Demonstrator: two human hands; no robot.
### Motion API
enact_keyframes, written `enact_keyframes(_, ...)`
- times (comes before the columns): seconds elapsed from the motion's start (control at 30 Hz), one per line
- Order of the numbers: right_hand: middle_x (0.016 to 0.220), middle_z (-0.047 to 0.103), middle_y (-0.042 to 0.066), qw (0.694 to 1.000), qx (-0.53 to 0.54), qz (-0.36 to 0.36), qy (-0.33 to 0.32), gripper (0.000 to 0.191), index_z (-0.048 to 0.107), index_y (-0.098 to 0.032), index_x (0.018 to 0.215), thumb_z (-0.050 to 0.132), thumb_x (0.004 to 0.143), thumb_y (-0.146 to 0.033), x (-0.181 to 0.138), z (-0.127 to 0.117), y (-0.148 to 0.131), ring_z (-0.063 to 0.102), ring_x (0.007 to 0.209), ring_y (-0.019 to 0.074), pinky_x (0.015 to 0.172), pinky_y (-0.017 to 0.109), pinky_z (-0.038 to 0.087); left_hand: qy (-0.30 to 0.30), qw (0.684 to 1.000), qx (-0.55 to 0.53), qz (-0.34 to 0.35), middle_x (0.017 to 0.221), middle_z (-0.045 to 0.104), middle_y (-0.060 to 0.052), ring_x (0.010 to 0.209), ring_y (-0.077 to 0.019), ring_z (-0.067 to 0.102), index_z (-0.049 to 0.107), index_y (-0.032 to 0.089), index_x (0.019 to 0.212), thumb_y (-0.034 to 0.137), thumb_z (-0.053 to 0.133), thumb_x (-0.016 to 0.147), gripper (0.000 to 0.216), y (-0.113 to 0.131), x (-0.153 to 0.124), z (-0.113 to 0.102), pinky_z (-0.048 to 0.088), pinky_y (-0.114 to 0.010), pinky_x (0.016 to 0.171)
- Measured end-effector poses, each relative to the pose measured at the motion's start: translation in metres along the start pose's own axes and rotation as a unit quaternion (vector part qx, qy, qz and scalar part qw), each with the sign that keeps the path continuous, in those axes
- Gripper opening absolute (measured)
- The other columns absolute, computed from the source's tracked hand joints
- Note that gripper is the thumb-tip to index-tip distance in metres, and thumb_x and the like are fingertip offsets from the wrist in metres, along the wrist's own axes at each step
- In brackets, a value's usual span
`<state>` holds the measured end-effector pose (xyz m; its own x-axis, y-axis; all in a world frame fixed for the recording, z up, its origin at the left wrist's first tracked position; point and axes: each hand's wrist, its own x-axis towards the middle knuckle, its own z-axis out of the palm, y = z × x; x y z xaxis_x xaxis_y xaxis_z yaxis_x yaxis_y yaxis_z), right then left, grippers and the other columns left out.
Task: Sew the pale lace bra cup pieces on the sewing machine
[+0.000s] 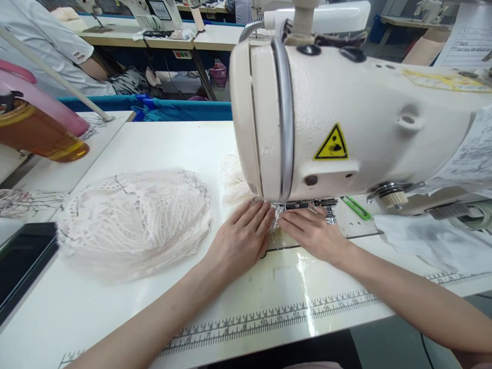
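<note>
My left hand (244, 234) lies flat, fingers stretched forward, on a strip of pale lace (277, 214) at the needle area of a white sewing machine (369, 113). Facing it from the right, my right hand (315, 234) has its fingers extended, and their tips touch the lace's other side. Its thumb is hidden. More cream lace fabric (232, 179) spreads behind my left hand, partly covered by the machine head. The needle itself cannot be made out. To the left rests a loose pile of white lace pieces (142, 220).
Green thread snips (356, 208) and white cloth (426, 238) lie right of my right hand. A dark phone (26, 261), an amber bottle (42, 133) and a pink bottle (46, 97) are at left. A printed ruler (265, 323) runs along the front. Another person's white sleeve (49, 41) shows behind.
</note>
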<state>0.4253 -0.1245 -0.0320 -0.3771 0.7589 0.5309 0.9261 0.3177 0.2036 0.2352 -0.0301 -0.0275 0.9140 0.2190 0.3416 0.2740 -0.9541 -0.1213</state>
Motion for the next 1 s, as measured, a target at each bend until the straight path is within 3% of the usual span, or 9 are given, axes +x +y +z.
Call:
enact_keyframes(0.17, 0.099, 0.074, -0.002, 1.0, -0.019, 0.003, -0.011, 0.032, 0.068, -0.019, 0.099, 0.048, 0.085, 0.003, 0.0, 0.0, 0.002, 0.059, 0.083, 0.0122, 0.061, 0.031, 0.034, 0.013, 0.999, -0.027, -0.03, 0.128, 0.065, -0.014, 0.125, -0.0303, 0.057, 0.059, 0.009, 0.131, 0.021, 0.047, 0.093, 0.042, 0.004, -0.001, 0.002, 0.046, -0.048, 0.108)
enact_keyframes(0.3, 0.096, 0.074, -0.003, 0.999, -0.051, 0.015, -0.009, 0.034, 0.068, -0.021, 0.097, 0.051, 0.081, 0.003, -0.001, 0.0, 0.002, 0.057, 0.075, 0.0126, 0.052, 0.031, 0.026, 0.029, 0.999, 0.008, -0.025, 0.124, 0.066, -0.017, 0.12, -0.032, 0.061, 0.063, 0.004, 0.124, 0.019, 0.046, 0.093, 0.038, 0.009, 0.001, 0.003, 0.049, -0.048, 0.104)
enact_keyframes(0.53, 0.098, 0.075, -0.001, 0.998, -0.045, 0.042, -0.023, 0.031, 0.07, -0.019, 0.096, 0.051, 0.084, 0.002, -0.001, -0.005, 0.003, 0.059, 0.074, 0.0147, 0.064, 0.033, 0.04, 0.019, 0.999, -0.006, -0.038, 0.126, 0.065, -0.019, 0.124, -0.0324, 0.058, 0.06, 0.004, 0.127, 0.022, 0.046, 0.093, 0.04, 0.015, 0.001, 0.002, 0.046, -0.048, 0.107)
enact_keyframes(0.83, 0.095, 0.074, 0.001, 0.996, -0.025, 0.071, -0.052, 0.038, 0.069, -0.026, 0.11, 0.054, 0.084, -0.003, -0.006, -0.001, 0.01, 0.06, 0.069, 0.0144, 0.074, 0.034, 0.044, 0.02, 0.999, 0.022, -0.04, 0.122, 0.067, -0.019, 0.119, -0.0327, 0.061, 0.061, 0.008, 0.128, 0.023, 0.047, 0.094, 0.04, 0.017, 0.004, 0.0, 0.051, -0.048, 0.101)
enact_keyframes(1.0, 0.092, 0.073, 0.0, 0.996, -0.021, 0.072, -0.038, 0.038, 0.07, -0.026, 0.107, 0.054, 0.082, -0.002, -0.002, 0.001, 0.013, 0.059, 0.071, 0.0147, 0.072, 0.033, 0.043, 0.03, 0.998, 0.029, -0.047, 0.12, 0.068, -0.019, 0.117, -0.032, 0.062, 0.062, 0.008, 0.126, 0.023, 0.045, 0.094, 0.039, 0.017, 0.007, 0.002, 0.053, -0.047, 0.1)
